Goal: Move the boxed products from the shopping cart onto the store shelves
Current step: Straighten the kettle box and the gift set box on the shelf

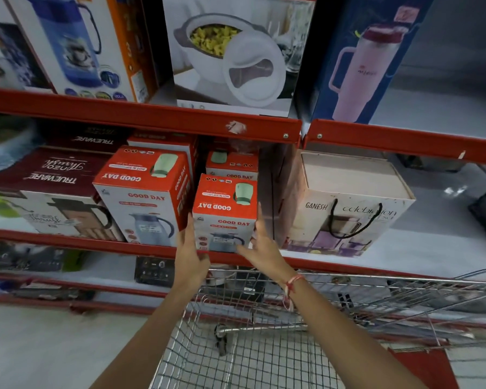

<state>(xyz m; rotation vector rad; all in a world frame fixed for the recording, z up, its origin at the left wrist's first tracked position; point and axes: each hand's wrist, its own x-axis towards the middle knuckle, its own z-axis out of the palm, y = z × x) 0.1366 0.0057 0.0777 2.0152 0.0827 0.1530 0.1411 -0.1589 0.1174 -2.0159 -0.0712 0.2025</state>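
The head view looks down two bare forearms reaching over a wire shopping cart (253, 357) toward a red-edged store shelf (68, 242). Between the two hands stands a small red-and-white box (225, 211) printed "GOOD DAY", with a jug pictured on its front. It sits upright at the front edge of the shelf, its base right at the red lip.

The left hand (190, 252) lies flat against the box's left side, fingers straight and pointing up along the edge, the thumb tucked under the lower left corner. The right hand (260, 244) presses the right side, its fingers (258, 217) stretched up along that edge and its thumb crossing the lower front face. So the box is held between the two palms, with the fingers extended rather than curled around it. A red thread bracelet (292, 283) circles the right wrist.

Just to the left, a larger box of the same brand (143, 192) stands tilted, nearly touching the held one. Another small box of that kind (232, 165) sits directly behind it (only its top shows). To the right, a little apart, stands a pale gift box (345, 209) with black cord handles.
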